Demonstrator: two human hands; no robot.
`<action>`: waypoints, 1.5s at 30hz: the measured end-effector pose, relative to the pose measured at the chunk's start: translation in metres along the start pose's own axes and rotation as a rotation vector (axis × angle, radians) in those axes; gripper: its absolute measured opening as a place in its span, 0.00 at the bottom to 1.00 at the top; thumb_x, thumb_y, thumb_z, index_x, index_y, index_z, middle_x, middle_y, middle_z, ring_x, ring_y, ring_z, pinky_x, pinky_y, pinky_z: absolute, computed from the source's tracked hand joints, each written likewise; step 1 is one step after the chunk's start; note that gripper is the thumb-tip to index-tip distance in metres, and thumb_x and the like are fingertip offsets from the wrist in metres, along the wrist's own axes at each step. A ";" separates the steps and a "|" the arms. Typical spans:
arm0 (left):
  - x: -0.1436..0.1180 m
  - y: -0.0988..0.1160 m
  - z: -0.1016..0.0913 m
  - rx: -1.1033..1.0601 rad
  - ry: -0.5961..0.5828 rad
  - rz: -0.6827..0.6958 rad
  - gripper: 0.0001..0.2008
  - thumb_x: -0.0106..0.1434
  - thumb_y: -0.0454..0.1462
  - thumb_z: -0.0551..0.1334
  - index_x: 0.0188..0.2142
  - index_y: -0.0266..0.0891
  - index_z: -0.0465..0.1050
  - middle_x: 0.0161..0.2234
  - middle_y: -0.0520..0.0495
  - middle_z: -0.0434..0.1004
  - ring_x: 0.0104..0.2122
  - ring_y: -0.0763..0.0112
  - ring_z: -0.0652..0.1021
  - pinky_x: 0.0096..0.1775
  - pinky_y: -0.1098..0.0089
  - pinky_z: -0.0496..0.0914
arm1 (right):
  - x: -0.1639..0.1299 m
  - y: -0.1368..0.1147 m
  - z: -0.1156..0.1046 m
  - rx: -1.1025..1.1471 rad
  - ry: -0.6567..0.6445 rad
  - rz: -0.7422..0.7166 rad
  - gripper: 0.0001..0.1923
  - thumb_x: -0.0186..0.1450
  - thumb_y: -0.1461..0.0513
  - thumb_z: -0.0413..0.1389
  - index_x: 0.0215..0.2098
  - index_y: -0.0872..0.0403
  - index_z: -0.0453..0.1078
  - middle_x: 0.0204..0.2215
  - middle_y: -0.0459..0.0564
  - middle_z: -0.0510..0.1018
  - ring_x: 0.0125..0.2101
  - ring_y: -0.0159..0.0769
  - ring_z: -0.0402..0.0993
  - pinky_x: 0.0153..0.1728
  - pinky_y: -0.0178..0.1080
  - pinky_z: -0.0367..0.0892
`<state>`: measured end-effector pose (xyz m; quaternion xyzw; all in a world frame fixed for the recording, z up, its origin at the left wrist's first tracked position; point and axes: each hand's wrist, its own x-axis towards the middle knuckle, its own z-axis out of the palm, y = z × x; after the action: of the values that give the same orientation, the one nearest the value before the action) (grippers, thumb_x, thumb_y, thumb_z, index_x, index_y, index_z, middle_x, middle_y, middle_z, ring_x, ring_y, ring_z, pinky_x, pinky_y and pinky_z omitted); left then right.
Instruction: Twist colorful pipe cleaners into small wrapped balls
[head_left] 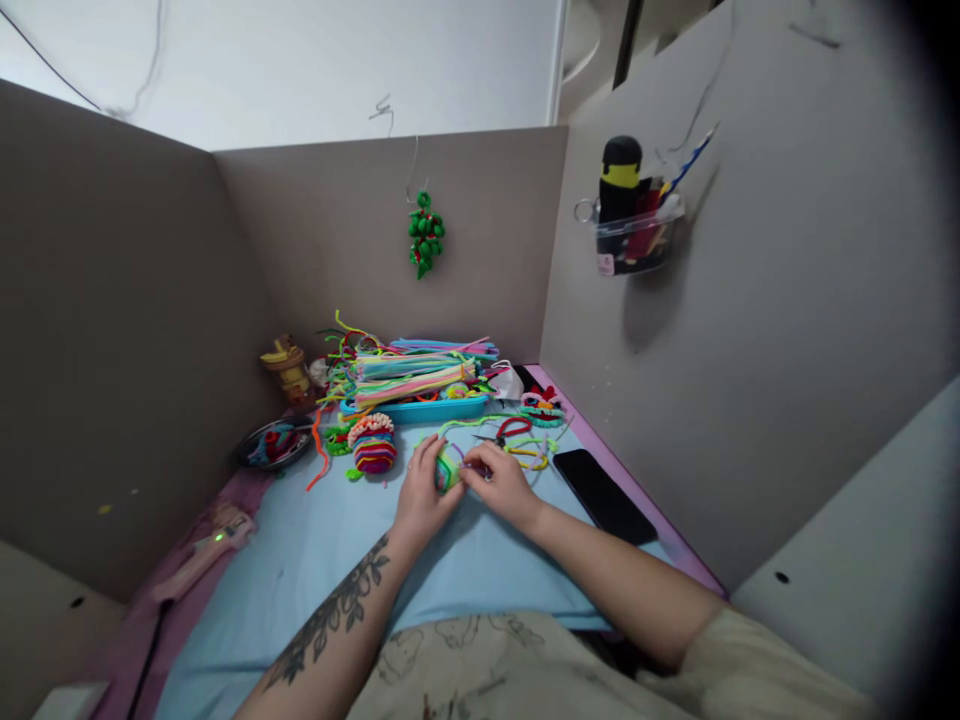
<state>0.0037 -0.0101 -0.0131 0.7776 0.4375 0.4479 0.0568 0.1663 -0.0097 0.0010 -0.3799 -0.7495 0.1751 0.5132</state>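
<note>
My left hand [421,496] and my right hand [501,482] meet over a light blue mat [315,560], both gripping a small green pipe-cleaner piece [448,470] between the fingertips. A purple strand sticks out of it toward my right fingers. Just beyond the hands lie loose pipe cleaners [517,440] in green, red and yellow. A rolled multicoloured pipe-cleaner ball [372,443] sits to the left of my left hand.
A blue tray [442,408] stacked with pipe cleaners stands at the back. A black phone [604,494] lies at the right. A dark dish [274,443] and a yellow figure [286,368] sit left. Grey partition walls enclose the desk; a clear holder [637,235] hangs on the right wall.
</note>
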 end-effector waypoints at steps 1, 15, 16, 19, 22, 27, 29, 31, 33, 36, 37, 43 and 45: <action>0.000 0.001 0.000 0.005 0.001 0.001 0.29 0.56 0.37 0.61 0.56 0.40 0.55 0.56 0.38 0.58 0.57 0.59 0.62 0.55 0.56 0.60 | 0.000 0.000 0.000 -0.005 0.002 -0.001 0.02 0.58 0.66 0.55 0.30 0.54 0.67 0.26 0.45 0.68 0.28 0.31 0.65 0.30 0.34 0.61; 0.000 -0.001 0.000 0.010 0.007 -0.020 0.31 0.55 0.42 0.62 0.56 0.40 0.54 0.54 0.38 0.62 0.55 0.57 0.64 0.55 0.55 0.60 | 0.000 -0.003 0.001 0.001 0.060 -0.018 0.04 0.58 0.67 0.54 0.27 0.54 0.69 0.25 0.46 0.70 0.28 0.32 0.67 0.29 0.34 0.62; -0.001 -0.001 0.001 0.010 0.005 -0.024 0.31 0.55 0.42 0.62 0.57 0.40 0.53 0.53 0.39 0.62 0.55 0.58 0.64 0.55 0.56 0.61 | 0.000 -0.002 0.001 -0.005 0.051 -0.020 0.04 0.58 0.68 0.54 0.27 0.54 0.69 0.25 0.46 0.70 0.28 0.32 0.67 0.30 0.34 0.62; -0.001 -0.001 0.001 0.012 -0.006 -0.045 0.32 0.55 0.42 0.62 0.56 0.40 0.54 0.53 0.39 0.63 0.54 0.58 0.65 0.54 0.56 0.61 | 0.000 0.001 0.000 -0.025 0.026 -0.029 0.06 0.58 0.69 0.53 0.27 0.54 0.69 0.25 0.45 0.70 0.28 0.32 0.67 0.30 0.34 0.62; -0.001 -0.001 0.001 0.008 -0.012 -0.052 0.32 0.55 0.42 0.62 0.56 0.39 0.54 0.53 0.39 0.63 0.54 0.59 0.65 0.54 0.57 0.61 | 0.000 0.002 -0.001 -0.043 0.007 -0.047 0.06 0.58 0.70 0.53 0.27 0.54 0.70 0.25 0.45 0.70 0.28 0.32 0.68 0.31 0.33 0.63; -0.001 -0.002 0.002 -0.030 -0.033 -0.087 0.33 0.54 0.42 0.62 0.57 0.39 0.53 0.54 0.39 0.63 0.54 0.60 0.66 0.54 0.58 0.61 | 0.000 0.000 -0.003 -0.084 -0.007 -0.084 0.06 0.59 0.68 0.53 0.31 0.54 0.71 0.27 0.47 0.72 0.29 0.32 0.69 0.31 0.34 0.64; -0.001 -0.003 0.003 -0.047 -0.040 -0.103 0.33 0.54 0.42 0.62 0.57 0.38 0.52 0.54 0.39 0.63 0.54 0.59 0.66 0.54 0.58 0.61 | 0.000 0.000 -0.003 -0.104 -0.005 -0.083 0.07 0.59 0.67 0.53 0.34 0.54 0.71 0.28 0.48 0.73 0.28 0.32 0.69 0.31 0.33 0.64; -0.001 -0.004 0.004 -0.057 -0.042 -0.112 0.33 0.54 0.41 0.63 0.57 0.38 0.52 0.54 0.39 0.63 0.54 0.59 0.66 0.54 0.58 0.61 | -0.001 -0.001 -0.003 -0.122 -0.010 -0.090 0.08 0.60 0.67 0.53 0.36 0.53 0.71 0.28 0.48 0.74 0.28 0.32 0.70 0.31 0.33 0.64; -0.001 -0.004 0.005 -0.065 -0.040 -0.116 0.34 0.53 0.41 0.63 0.57 0.39 0.52 0.54 0.39 0.63 0.54 0.59 0.66 0.54 0.58 0.61 | -0.001 -0.001 -0.003 -0.137 -0.014 -0.101 0.08 0.60 0.67 0.52 0.36 0.53 0.72 0.28 0.48 0.74 0.29 0.32 0.70 0.31 0.33 0.64; -0.002 -0.005 0.005 -0.076 -0.033 -0.109 0.34 0.53 0.41 0.63 0.57 0.40 0.52 0.54 0.39 0.63 0.54 0.58 0.66 0.54 0.57 0.61 | -0.002 -0.001 -0.003 -0.157 -0.012 -0.097 0.10 0.60 0.66 0.52 0.38 0.54 0.72 0.29 0.49 0.74 0.28 0.33 0.70 0.31 0.34 0.65; -0.002 -0.005 0.005 -0.077 -0.030 -0.106 0.34 0.54 0.41 0.62 0.57 0.40 0.52 0.54 0.39 0.63 0.54 0.58 0.66 0.54 0.56 0.61 | -0.002 -0.001 -0.003 -0.162 -0.013 -0.096 0.10 0.60 0.66 0.52 0.39 0.54 0.72 0.28 0.49 0.74 0.28 0.33 0.70 0.31 0.34 0.65; -0.002 -0.004 0.004 -0.059 -0.027 -0.099 0.34 0.53 0.40 0.62 0.57 0.39 0.52 0.54 0.39 0.63 0.54 0.58 0.67 0.53 0.57 0.63 | -0.002 -0.001 -0.003 -0.156 -0.020 -0.090 0.10 0.60 0.66 0.51 0.38 0.53 0.71 0.28 0.49 0.74 0.28 0.33 0.70 0.32 0.35 0.65; -0.002 -0.004 0.003 -0.046 -0.024 -0.093 0.34 0.53 0.40 0.62 0.58 0.39 0.52 0.54 0.39 0.64 0.54 0.59 0.67 0.53 0.58 0.62 | -0.002 -0.002 -0.004 -0.143 -0.034 -0.082 0.10 0.60 0.66 0.52 0.39 0.53 0.71 0.28 0.48 0.74 0.28 0.33 0.70 0.31 0.34 0.65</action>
<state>0.0035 -0.0084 -0.0183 0.7602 0.4621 0.4453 0.1010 0.1694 -0.0126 0.0027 -0.3814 -0.7837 0.1062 0.4787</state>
